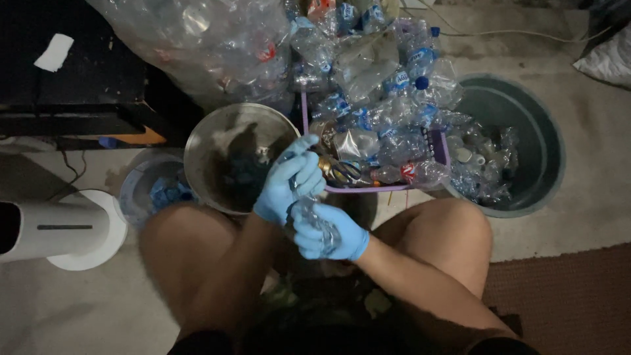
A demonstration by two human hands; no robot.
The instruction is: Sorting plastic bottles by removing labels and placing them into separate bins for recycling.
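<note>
Both my hands wear blue gloves and meet between my bare knees. My right hand is wrapped around the body of a clear crushed plastic bottle. My left hand grips the bottle's upper end, near its neck. Just beyond my hands stands a purple basket heaped with empty clear plastic bottles. A round metal bowl sits to its left, close to my left hand, with small dark bits in it.
A green round tub holding clear bottles stands at the right. A small bucket with blue caps is left of the bowl. A large clear bag of bottles lies behind. A white fan base is at the left, a brown mat at the lower right.
</note>
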